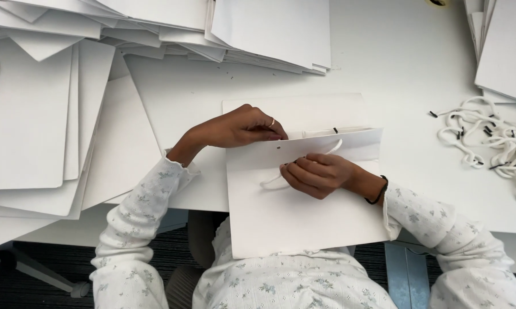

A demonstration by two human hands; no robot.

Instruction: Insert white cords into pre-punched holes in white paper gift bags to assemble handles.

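Fingers of the left hand [243, 127] pinch the top edge of the bag [304, 194] on the table [395, 74]. Right hand [318, 174] grips the cord [326, 149], one end through its hole; the second hole [278, 146] remains unthreaded. Spare cords [489, 137] lie at right.

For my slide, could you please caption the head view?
Left hand grips a white paper bag's top edge while right hand pinches its white cord handle.

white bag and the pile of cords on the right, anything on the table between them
Nothing: in the head view, bare table separates the white bag from the cord pile.
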